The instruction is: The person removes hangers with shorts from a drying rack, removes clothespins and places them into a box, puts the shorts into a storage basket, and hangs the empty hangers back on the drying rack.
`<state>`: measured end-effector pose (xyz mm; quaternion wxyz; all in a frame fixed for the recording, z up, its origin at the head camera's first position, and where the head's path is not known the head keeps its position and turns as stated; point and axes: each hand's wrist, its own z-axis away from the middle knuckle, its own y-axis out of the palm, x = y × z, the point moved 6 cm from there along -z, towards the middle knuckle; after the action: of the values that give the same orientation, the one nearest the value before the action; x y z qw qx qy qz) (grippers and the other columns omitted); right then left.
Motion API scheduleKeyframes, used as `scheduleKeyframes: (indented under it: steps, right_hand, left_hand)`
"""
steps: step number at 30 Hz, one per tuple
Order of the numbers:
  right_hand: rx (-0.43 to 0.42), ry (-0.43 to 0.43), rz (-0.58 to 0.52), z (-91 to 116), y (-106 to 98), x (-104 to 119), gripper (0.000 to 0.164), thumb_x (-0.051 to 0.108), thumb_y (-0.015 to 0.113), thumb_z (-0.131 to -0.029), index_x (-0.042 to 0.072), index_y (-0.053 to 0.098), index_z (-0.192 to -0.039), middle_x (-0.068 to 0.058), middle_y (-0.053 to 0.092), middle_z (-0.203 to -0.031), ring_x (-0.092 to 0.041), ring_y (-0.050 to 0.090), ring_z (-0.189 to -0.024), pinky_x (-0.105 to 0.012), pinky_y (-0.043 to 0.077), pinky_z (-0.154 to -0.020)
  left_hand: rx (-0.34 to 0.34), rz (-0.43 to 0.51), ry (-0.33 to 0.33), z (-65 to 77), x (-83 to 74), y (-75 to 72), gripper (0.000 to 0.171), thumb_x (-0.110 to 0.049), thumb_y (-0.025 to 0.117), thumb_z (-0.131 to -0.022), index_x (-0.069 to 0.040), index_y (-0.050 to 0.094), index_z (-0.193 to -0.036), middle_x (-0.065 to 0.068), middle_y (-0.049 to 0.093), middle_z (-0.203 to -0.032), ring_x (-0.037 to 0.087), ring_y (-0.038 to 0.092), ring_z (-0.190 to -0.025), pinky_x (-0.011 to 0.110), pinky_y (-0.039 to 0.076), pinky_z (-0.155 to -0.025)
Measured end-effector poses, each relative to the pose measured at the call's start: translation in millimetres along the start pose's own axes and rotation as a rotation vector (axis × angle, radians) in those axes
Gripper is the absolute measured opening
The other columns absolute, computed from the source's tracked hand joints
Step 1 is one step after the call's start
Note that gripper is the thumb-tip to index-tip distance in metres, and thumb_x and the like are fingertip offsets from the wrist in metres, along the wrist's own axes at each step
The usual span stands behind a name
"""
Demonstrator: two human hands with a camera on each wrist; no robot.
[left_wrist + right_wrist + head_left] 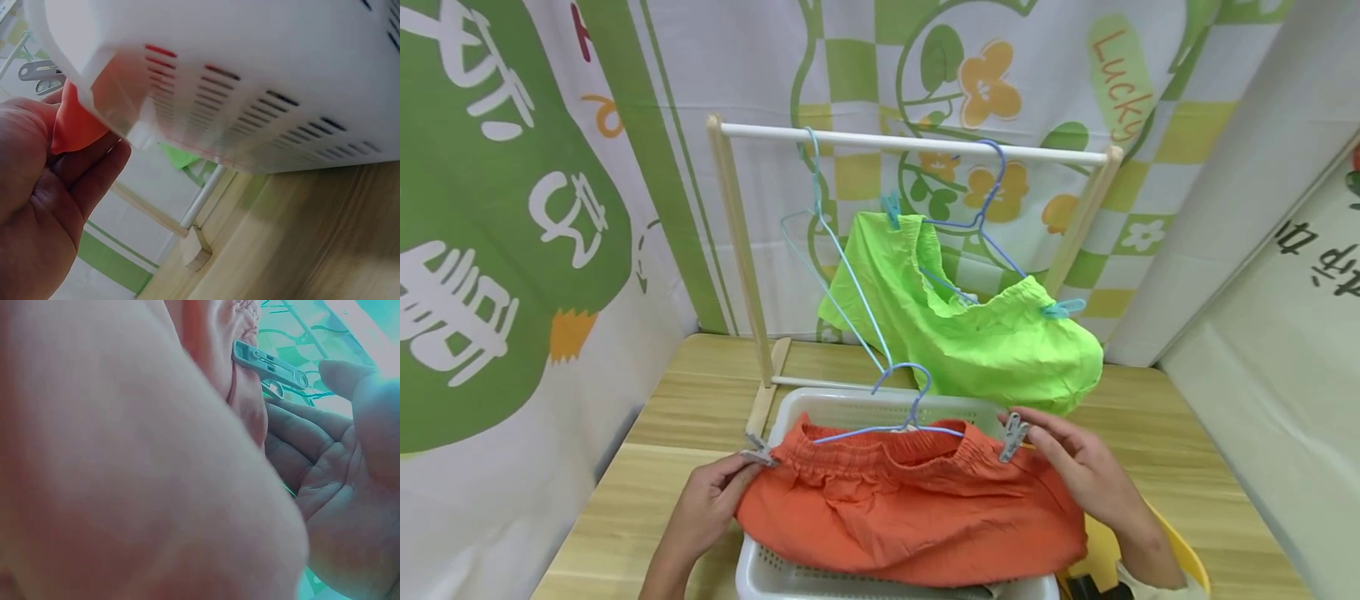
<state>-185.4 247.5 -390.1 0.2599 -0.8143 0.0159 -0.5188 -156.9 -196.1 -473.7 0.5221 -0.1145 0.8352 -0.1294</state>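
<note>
Orange shorts (895, 517) with a gathered waistband hang from a purple hanger (914, 410), above a white basket (752, 575). Grey clothespins sit at both ends of the waistband, a left clothespin (761, 451) and a right clothespin (1013, 438). My left hand (711, 496) pinches the fabric just below the left clothespin. In the left wrist view, orange cloth (78, 125) lies between thumb and fingers. My right hand (1086, 467) is at the right clothespin. The right wrist view shows its fingers straight behind the cloth, its thumb apart from them near the clothespin's handle end.
Behind the basket stands a drying rack (910, 143). Bright green shorts (970, 342) hang there on a purple hanger with blue clothespins (1063, 309). To their left is a bare light-blue hanger (850, 267). A yellow container (1176, 542) sits beneath my right forearm. Printed curtains surround the wooden table (662, 425).
</note>
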Motion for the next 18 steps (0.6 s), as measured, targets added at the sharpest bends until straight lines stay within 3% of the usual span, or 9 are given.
scheduleKeyframes:
  steps: [6,13,18]
  right_hand:
    - [-0.023,-0.016,-0.042,-0.2,-2.0,1.7,0.032,-0.006,0.047,-0.107,-0.001,0.064,-0.133,-0.008,0.069,-0.130,-0.016,0.068,-0.112,-0.029,0.058,-0.084]
    - [-0.050,-0.048,0.008,1.5,-3.2,2.0,0.033,-0.009,0.056,-0.102,0.001,0.067,-0.131,-0.021,0.068,-0.126,-0.016,0.070,-0.106,-0.025,0.058,-0.081]
    - [-0.122,-0.066,0.051,3.9,-4.6,1.2,0.030,-0.012,0.060,-0.099,-0.001,0.070,-0.125,-0.011,0.073,-0.121,-0.013,0.071,-0.104,-0.025,0.058,-0.078]
  left_hand:
    - [0.022,-0.014,-0.009,-0.7,0.6,-0.7,0.022,0.002,0.063,-0.100,-0.012,0.078,-0.106,-0.003,0.075,-0.102,0.010,0.069,-0.093,0.021,0.055,-0.079]
    - [0.014,-0.022,-0.024,-1.5,-0.7,-1.8,0.021,0.000,0.063,-0.101,-0.013,0.078,-0.106,-0.003,0.075,-0.103,0.010,0.069,-0.093,0.022,0.055,-0.078]
    - [0.019,-0.015,-0.029,-1.5,-0.5,-0.4,0.021,0.000,0.063,-0.101,-0.013,0.078,-0.106,-0.003,0.075,-0.105,0.010,0.069,-0.098,0.021,0.055,-0.082]
